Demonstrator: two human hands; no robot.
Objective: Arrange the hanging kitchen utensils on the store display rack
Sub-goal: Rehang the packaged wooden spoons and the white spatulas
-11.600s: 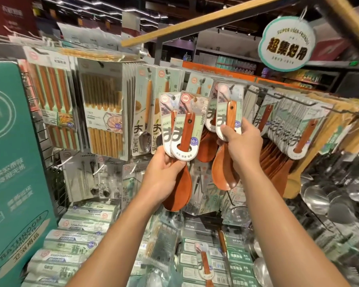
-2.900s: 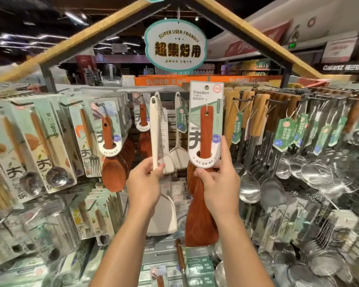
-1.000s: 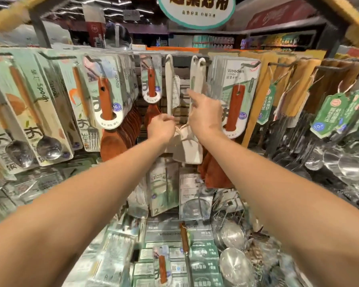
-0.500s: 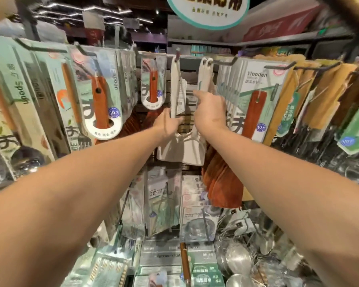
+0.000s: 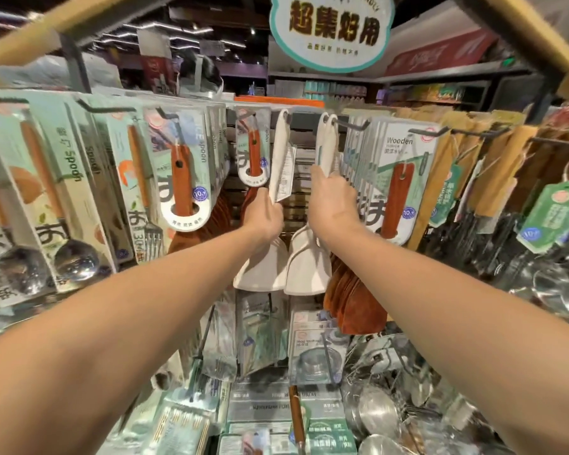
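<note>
Both arms reach up to the display rack. The left hand (image 5: 266, 214) curls its fingers round the handle of a single white spatula (image 5: 278, 159) hanging on its hook at 12 o'clock. The right hand (image 5: 333, 200), just toward 3 o'clock, grips a pair of white spatulas (image 5: 326, 144) on the next hook. Packed wooden spoons (image 5: 182, 178) hang at 9 o'clock, wooden turners (image 5: 397, 188) at 3 o'clock.

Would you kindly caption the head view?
Left hand and right hand grip cream spatulas hanging on rack hooks.
</note>
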